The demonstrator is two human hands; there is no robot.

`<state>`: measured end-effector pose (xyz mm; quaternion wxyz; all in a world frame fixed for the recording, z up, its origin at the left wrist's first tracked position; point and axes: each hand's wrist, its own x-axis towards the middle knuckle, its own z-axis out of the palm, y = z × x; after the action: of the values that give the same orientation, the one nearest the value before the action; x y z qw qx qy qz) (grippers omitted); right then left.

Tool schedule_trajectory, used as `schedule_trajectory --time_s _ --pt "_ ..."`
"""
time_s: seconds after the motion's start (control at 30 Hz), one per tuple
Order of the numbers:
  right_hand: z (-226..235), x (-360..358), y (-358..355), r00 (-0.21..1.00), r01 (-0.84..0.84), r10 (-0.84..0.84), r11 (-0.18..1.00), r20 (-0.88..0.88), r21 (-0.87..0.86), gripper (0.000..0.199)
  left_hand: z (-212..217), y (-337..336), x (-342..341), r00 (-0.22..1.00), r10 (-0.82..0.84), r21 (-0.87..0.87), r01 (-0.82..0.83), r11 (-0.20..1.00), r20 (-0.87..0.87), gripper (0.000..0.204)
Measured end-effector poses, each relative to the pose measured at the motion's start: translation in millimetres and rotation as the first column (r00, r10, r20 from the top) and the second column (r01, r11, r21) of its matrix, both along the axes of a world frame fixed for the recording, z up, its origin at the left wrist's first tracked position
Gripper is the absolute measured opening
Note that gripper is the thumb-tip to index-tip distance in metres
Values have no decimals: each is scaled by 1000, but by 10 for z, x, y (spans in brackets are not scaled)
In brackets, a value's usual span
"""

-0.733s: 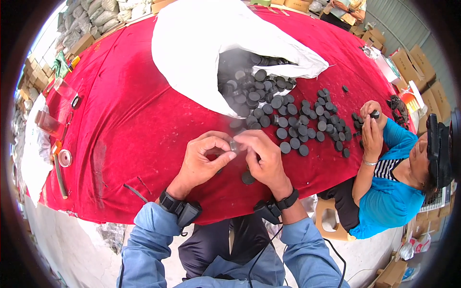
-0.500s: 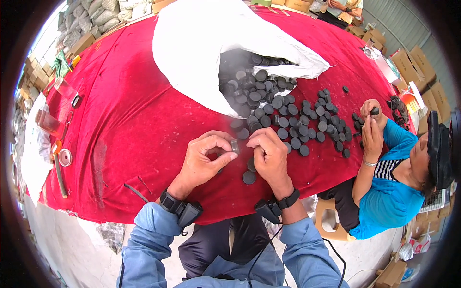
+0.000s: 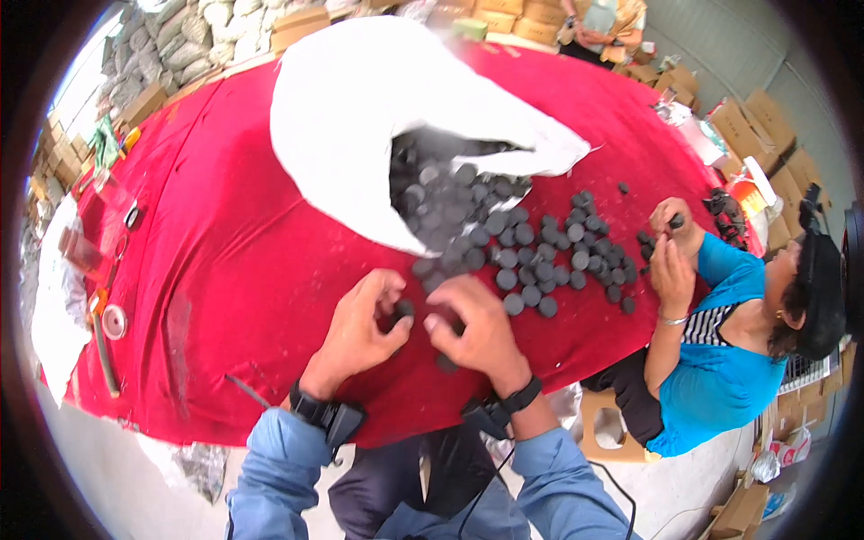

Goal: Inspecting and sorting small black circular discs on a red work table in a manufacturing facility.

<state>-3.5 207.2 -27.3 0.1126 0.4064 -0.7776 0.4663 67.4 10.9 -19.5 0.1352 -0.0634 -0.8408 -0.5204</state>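
Note:
Between the thumb and bent fingers of my left hand [image 3: 358,322] is a small black disc [image 3: 402,310], like a round cap. My right hand [image 3: 481,328] is just to its right, fingers curled toward the thumb. Motion blurs that hand, and whether it holds a disc is hidden. Beyond my hands, many loose black discs [image 3: 546,272] spill from the mouth of a large white sack [image 3: 337,121] onto the red cloth [image 3: 234,297]. One more disc [image 3: 446,363] lies partly hidden beneath my right hand.
On the right, a co-worker in a blue top [image 3: 733,360] holds a black disc in raised hands. Along the left edge are clear jars [image 3: 81,254], a white ring-shaped roll [image 3: 114,321] and a stick-like handle [image 3: 106,367]. Another person [image 3: 603,27] is at the far side.
The view has shifted, so the sack and discs appear lower and farther left. My right hand's fingertips have come down and nearer to me. The disc in my left hand has turned.

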Motion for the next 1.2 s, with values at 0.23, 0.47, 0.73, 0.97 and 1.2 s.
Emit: schedule_trajectory --time_s 0.23,0.47,0.73,0.97,1.2 --pt "3 98 27 996 -18 39 970 -82 244 36 -72 85 52 989 -74 -541 -7 841 -128 33" --pt "32 109 63 998 -15 37 942 -57 334 38 -12 175 74 990 -53 -623 -41 781 -132 40" --pt "89 488 160 981 179 -118 859 -154 479 45 173 226 180 999 30 -703 6 711 39 39" --pt "-120 668 167 947 305 -217 836 -235 456 35 -101 243 197 992 -127 -723 72 687 -22 39" --pt "-6 572 153 931 365 -355 911 -86 194 31 -158 272 145 986 -59 -414 -10 910 -153 32"
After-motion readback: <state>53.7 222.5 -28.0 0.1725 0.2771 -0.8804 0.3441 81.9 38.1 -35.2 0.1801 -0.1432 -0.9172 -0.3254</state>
